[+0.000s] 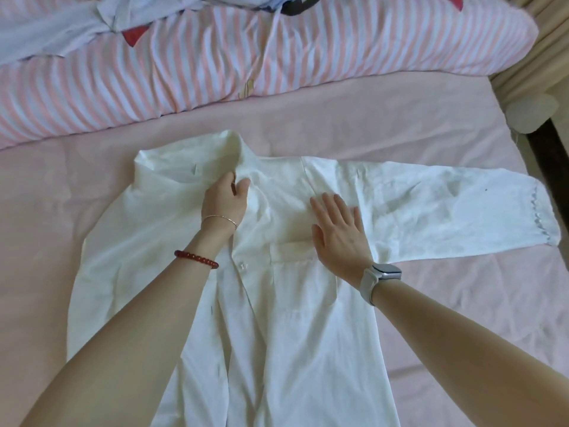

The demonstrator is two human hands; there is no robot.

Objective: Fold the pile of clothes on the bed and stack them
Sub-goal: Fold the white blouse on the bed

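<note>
A white button-up shirt (295, 318) lies spread front-up on the pink bed sheet (462, 303), collar toward the far side. Its right sleeve (446, 208) stretches flat out to the right; the left sleeve lies down along the left side. My left hand (224, 201) pinches the fabric just below the collar, fingers curled into the cloth. Flat on the chest above the pocket lies my right hand (338, 232), fingers straight and pressing down. A heap of other clothes (61, 23), pale blue and dark pieces, sits at the far top edge on the duvet.
A pink-and-white striped duvet (246, 57) is bunched along the far side of the bed. The bed's right edge meets a dark frame (548, 155) and beige curtain at the upper right. Bare pink sheet lies left and right of the shirt.
</note>
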